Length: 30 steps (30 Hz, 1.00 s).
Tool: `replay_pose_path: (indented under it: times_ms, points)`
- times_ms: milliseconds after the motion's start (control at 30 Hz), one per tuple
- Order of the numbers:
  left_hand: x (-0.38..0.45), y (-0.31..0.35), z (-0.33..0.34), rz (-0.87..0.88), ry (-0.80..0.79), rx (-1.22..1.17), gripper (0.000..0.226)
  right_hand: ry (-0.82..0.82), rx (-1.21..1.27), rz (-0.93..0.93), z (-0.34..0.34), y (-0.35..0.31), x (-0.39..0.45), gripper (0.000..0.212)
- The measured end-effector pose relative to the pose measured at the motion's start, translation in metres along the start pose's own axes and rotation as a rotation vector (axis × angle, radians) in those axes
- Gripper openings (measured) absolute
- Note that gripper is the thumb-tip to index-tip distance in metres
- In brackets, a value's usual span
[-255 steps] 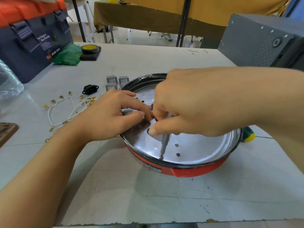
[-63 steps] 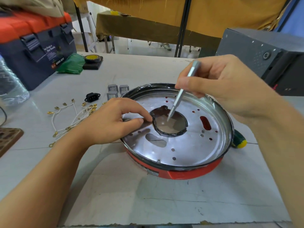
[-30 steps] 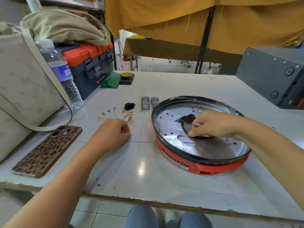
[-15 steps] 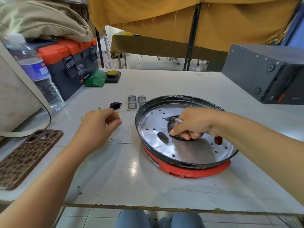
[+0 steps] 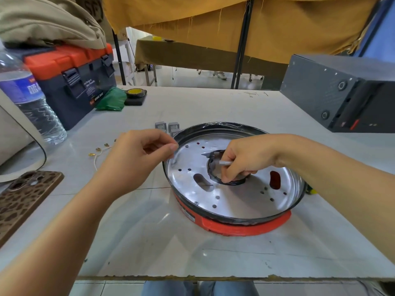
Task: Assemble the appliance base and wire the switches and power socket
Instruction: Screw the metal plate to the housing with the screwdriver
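The appliance base [image 5: 245,228] is a red shell with a black rim, and a silver perforated plate [image 5: 235,199] lies inside it. My right hand [image 5: 243,161] grips a silver screwdriver shaft [image 5: 227,163] and rests its fingers at the edge of the plate's central hole. My left hand [image 5: 139,161] hovers at the base's left rim, thumb and forefinger pinched on a small part too small to make out. Two grey switches [image 5: 160,126] stand behind that hand. White wires with gold terminals [image 5: 99,150] lie to its left. The power socket is hidden.
A navy and orange toolbox [image 5: 70,82], a water bottle [image 5: 32,103] and a beige bag [image 5: 12,133] line the left side. A leopard-print phone [image 5: 21,195] lies near the front edge. A tape roll [image 5: 135,92] and green cloth [image 5: 111,99] are behind. A dark grey box [image 5: 342,90] stands at right.
My left hand has lifted off the table by the wires and moved right to the base's rim with its fingertips pinched. My right hand stays at the central hole with the screwdriver.
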<state>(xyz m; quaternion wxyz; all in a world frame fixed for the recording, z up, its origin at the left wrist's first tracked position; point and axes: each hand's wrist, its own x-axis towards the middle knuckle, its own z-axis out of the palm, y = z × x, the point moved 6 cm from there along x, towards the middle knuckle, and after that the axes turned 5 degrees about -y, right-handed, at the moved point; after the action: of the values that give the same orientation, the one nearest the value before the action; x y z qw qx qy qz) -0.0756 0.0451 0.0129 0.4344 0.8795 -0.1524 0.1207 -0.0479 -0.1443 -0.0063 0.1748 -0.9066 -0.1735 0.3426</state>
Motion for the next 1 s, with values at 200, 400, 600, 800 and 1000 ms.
replay_pose_path:
  times_ms: [200, 400, 600, 800, 1000]
  points:
    - [0.003, 0.008, 0.009, 0.015, -0.066, -0.036, 0.012, 0.060, -0.006, 0.053, -0.003, 0.001, 0.001, 0.025]
    - [0.006, 0.018, 0.022, 0.031, -0.176, -0.096, 0.010, 0.172, 0.097, 0.048, -0.003, 0.001, 0.000, 0.029]
    - [0.008, 0.024, 0.036, 0.047, -0.280, -0.151, 0.004, 0.288, 0.124, -0.012, 0.004, -0.011, 0.007, 0.020]
    - [0.014, 0.021, 0.041, 0.048, -0.310, -0.160, 0.009, 0.317, 0.182, -0.068, 0.003, -0.011, 0.010, 0.019]
    - [0.020, 0.024, 0.045, 0.059, -0.318, -0.141, 0.013, 0.407, 0.378, -0.261, -0.011, -0.012, -0.003, 0.026]
